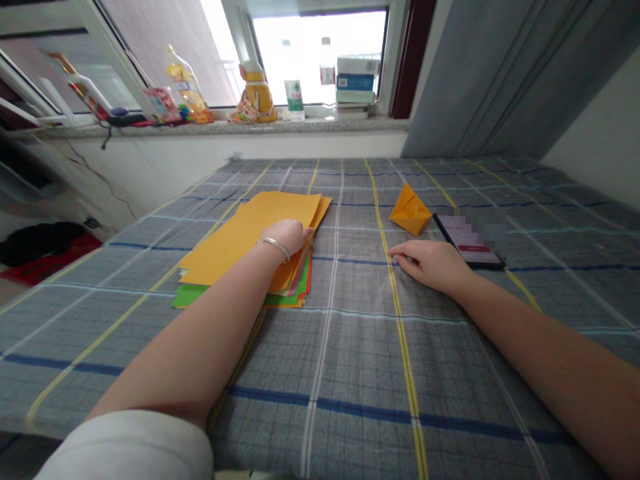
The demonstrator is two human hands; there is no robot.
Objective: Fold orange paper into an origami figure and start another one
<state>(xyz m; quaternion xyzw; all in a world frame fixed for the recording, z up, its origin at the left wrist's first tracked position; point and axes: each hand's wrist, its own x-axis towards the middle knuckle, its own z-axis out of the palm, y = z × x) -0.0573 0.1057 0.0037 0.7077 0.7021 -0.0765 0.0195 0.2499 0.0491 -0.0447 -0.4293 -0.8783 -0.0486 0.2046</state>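
Our left hand (pixel 286 239) touches the paper stack (pixel 250 223) on the checked cloth (pixel 360 353), grip hidden; our right hand (pixel 433 263), loosely half-open, holds nothing. We'd best separate sheets gently.

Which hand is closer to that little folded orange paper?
The right hand. It is just on the near side of the folded orange paper; the left hand is farther away, off to its left, on the paper stack.
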